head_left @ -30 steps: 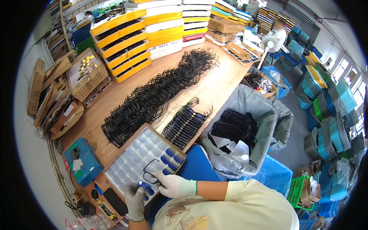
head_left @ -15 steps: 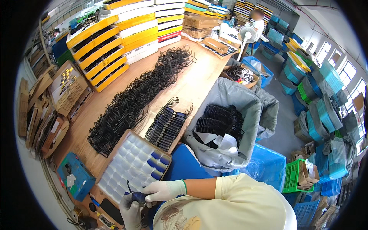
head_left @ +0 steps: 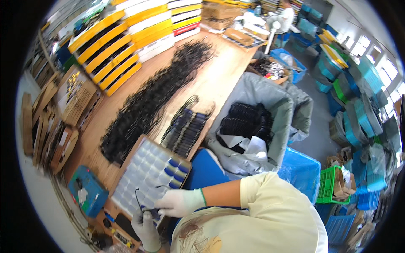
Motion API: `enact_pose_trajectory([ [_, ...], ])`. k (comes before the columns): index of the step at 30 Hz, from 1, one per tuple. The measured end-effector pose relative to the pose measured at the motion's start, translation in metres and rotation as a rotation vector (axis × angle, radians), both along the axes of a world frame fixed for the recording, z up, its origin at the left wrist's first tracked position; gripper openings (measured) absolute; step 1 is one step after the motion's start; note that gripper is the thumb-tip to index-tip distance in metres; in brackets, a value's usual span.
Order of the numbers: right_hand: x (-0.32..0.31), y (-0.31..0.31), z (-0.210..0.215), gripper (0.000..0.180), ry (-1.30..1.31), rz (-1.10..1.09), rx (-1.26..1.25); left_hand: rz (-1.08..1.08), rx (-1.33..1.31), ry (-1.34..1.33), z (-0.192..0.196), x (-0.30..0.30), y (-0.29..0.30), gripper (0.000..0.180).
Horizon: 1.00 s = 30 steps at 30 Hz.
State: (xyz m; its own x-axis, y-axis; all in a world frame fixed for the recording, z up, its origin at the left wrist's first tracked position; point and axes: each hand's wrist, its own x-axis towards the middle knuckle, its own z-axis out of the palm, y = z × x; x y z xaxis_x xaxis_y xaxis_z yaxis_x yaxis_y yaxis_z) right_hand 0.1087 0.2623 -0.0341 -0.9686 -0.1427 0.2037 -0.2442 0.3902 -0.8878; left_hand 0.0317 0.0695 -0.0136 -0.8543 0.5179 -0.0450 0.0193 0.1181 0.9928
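Both gloved hands meet over the near edge of the tray (head_left: 139,177): the left hand (head_left: 145,225) is closed on a small dark part (head_left: 152,212), and the right hand (head_left: 179,202) pinches the thin black wire (head_left: 139,198) curling up from it. The springy wire could slip from smooth gloves and snag the tray's shallow clear pockets. Beyond, glossy black wire pieces (head_left: 143,105) lie heaped on the wooden bench (head_left: 219,80).

The bench (head_left: 219,80) looked like matt, pale wood; the compartment tray (head_left: 143,177) was clear glossy plastic; both gloves (head_left: 179,202) seemed smooth white cloth.
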Motion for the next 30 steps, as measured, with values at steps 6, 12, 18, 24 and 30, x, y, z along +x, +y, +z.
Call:
enact_pose_trajectory([
  [6,-0.003,0.000,-0.002,0.019,-0.044,-0.117,-0.068,-0.084,-0.203,0.095,0.001,-0.006,-0.002,0.016],
  [12,0.000,0.003,0.005,0.018,-0.126,-0.215,-0.180,-0.167,-0.249,0.158,-0.011,-0.009,0.010,0.020],
  [18,-0.014,0.047,-0.007,0.019,-0.275,-0.094,-0.311,-0.440,-0.166,0.311,-0.018,-0.055,0.046,0.028],
  [24,-0.054,0.156,-0.023,0.016,0.010,-0.417,0.295,-0.095,-0.467,0.333,-0.099,-0.157,0.064,0.041],
  [30,-0.090,0.335,-0.100,0.039,-0.552,-1.009,0.734,0.440,-0.254,-0.327,-0.195,-0.381,0.057,0.035],
])
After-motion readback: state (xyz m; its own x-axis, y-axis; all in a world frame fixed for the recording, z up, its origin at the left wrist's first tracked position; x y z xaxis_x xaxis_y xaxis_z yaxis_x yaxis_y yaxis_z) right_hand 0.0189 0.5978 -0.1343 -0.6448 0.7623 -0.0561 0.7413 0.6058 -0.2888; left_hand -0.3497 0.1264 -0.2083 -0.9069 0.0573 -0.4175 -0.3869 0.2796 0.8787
